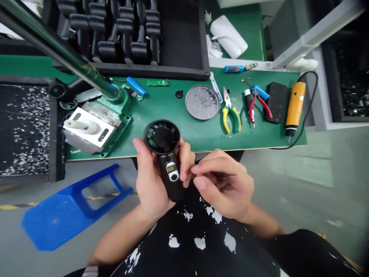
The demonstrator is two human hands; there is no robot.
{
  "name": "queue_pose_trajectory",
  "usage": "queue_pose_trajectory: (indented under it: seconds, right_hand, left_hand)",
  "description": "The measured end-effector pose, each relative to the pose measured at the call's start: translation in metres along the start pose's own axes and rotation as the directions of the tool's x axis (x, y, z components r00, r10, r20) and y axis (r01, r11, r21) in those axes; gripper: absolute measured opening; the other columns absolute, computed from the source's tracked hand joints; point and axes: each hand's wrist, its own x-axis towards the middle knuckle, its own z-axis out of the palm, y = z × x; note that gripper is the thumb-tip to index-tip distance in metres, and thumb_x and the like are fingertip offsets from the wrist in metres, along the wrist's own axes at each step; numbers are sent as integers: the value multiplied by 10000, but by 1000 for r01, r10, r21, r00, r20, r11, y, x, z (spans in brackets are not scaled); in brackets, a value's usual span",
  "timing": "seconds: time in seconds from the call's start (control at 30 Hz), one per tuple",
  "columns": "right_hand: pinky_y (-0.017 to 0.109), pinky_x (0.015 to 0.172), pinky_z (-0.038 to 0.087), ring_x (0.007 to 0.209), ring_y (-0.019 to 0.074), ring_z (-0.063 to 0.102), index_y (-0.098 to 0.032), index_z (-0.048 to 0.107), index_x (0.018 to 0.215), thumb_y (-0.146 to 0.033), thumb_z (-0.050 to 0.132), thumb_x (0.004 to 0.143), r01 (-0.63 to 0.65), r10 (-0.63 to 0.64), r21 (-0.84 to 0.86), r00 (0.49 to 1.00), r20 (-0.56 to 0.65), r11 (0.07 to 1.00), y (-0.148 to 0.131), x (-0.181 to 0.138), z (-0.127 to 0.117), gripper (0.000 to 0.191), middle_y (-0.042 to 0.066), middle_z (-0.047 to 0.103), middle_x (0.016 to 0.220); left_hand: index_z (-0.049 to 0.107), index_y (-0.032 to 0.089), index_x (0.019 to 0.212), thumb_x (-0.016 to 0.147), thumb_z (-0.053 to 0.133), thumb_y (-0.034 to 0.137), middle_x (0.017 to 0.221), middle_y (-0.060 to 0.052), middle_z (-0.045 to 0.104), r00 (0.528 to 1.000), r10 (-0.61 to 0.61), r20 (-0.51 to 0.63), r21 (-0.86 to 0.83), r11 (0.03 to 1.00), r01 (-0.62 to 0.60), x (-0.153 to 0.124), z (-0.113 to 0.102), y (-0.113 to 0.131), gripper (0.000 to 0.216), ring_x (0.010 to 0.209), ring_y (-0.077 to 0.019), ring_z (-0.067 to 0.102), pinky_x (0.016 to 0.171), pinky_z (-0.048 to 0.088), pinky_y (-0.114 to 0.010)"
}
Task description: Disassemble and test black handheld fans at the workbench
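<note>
A black handheld fan (166, 154) with a round bladed head and a small lit display sits upright in my left hand (150, 181), whose fingers wrap its handle. My right hand (223, 184) is just to the right of the handle, thumb and fingers pinched together near the fan's side. What the pinch holds is too small to make out. Both hands hover above my lap, just in front of the green workbench's (184, 134) edge.
On the bench lie a round perforated grille (202, 102), yellow-green pliers (230, 111), red cutters (259, 104), an orange electric screwdriver (294, 105), a blue battery (136, 86) and a green press fixture (95, 125). A tray of black fan bodies (121, 34) stands behind. A blue stool (72, 207) stands on the floor at left.
</note>
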Motion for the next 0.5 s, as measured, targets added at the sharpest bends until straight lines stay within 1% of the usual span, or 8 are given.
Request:
queue_pose_trajectory:
  seconds: [0.07,0.17,0.27,0.4,0.5]
  right_hand:
    - [295,466,569,613,160,664,-288,755,1139,-91,757,840,-82,82,33,997,11,996,-6,1,0,358,9,724,816]
    - [321,528,612,619,162,671,-278,757,1127,-85,760,853,-156,155,100,988,22,983,-9,-2,5,335,12,723,826]
    - [340,570,617,617,160,652,-266,764,1098,-97,764,867,-167,168,77,986,3,983,-8,-5,10,286,9,719,803]
    - [307,582,606,634,141,649,-242,768,1080,-109,751,892,-165,167,69,986,-10,984,-8,-7,11,231,2,708,801]
    - [295,573,603,629,133,655,-243,773,1078,-110,757,893,-177,178,72,984,-3,982,-10,-5,11,229,-2,699,802]
  left_hand:
    - [674,162,964,1022,202,776,519,26,419,997,-77,-8,-45,996,76,-3,-2,2,776,443,-112,393,482,408,-260]
    - [667,145,1018,1049,194,728,530,34,428,989,-147,7,-105,983,147,-8,-4,2,752,402,-97,394,450,376,-248]
    - [668,138,1041,1060,174,705,542,29,447,989,-145,16,-112,983,146,-11,-4,3,752,401,-97,416,452,389,-235]
    - [672,140,1057,1069,73,671,578,23,453,986,-168,9,-98,981,168,-12,-5,5,801,427,-99,433,460,399,-217]
    - [673,135,1066,1068,80,676,592,21,456,985,-170,14,-99,980,170,-12,-6,5,802,431,-98,430,458,381,-219]
